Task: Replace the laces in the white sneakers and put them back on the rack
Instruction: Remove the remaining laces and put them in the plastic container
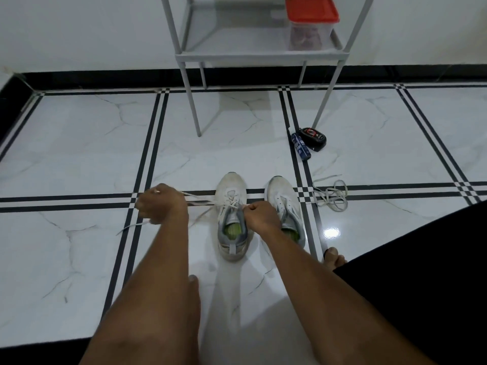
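Head view: two white sneakers stand side by side on the tiled floor (79, 143), toes pointing away from the person. The left hand (160, 204) is fisted around a lace (200, 200) that runs taut from the left sneaker (232, 217) out to the left; a free end trails below the fist. The right hand (259, 216) is curled at the tongue of the same sneaker, apparently pinching the lace or the eyelet edge; the exact contact is hidden by the knuckles. The right sneaker (286, 206) appears to carry no lace. A loose lace (330, 194) lies coiled on the floor just right of it.

Handling, as judged: the lace is flat, soft and light, with no stiffness except at its tips. Take hold near a tip for threading and pull in line with the eyelets. The sneaker is light and will slide on glossy tile, so steady it at the collar or tongue while drawing the lace. Its upper is flexible; the sole is firm enough for one-handed carrying by the heel.

The rack (261, 57) stands beyond the sneakers, holding a clear box with a red lid (311, 19). A blue bottle (300, 144) and a black container (315, 138) lie by a rack leg. Both carry labels, but the print is too small to read. No brand is legible on the sneakers.
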`<action>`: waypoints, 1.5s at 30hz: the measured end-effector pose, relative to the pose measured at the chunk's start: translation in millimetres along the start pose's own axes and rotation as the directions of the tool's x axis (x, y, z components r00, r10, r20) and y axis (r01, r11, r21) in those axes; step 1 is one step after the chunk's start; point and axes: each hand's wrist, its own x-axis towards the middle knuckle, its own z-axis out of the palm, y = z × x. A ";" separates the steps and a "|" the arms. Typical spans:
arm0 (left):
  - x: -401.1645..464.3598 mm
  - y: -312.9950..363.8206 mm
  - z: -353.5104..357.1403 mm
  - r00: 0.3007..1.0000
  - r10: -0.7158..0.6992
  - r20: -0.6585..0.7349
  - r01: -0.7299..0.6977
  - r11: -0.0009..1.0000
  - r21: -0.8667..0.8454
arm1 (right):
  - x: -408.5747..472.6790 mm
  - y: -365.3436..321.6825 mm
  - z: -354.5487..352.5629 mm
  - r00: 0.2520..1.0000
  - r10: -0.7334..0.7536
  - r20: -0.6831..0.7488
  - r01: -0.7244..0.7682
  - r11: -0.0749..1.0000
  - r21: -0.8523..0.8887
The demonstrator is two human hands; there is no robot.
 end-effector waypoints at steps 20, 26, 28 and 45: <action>-36.5 -12.5 1.0 0.819 0.477 0.318 -0.534 0.837 0.119 | 0.4 2.6 3.2 1.000 -0.010 -0.022 0.009 0.999 -0.036; -79.2 -72.3 4.1 0.597 0.498 0.629 -0.598 0.799 -0.066 | 1.9 4.0 5.1 0.998 -0.042 -0.046 0.039 0.997 -0.063; -79.0 -78.4 5.6 0.730 0.391 0.561 -0.437 0.898 -0.057 | -0.6 4.2 5.2 0.996 -0.073 -0.043 0.071 0.996 -0.062; -72.5 -84.1 9.3 0.801 0.165 0.576 -0.214 0.977 0.018 | -1.7 -15.2 3.6 0.797 -0.449 -0.403 0.208 0.832 -0.515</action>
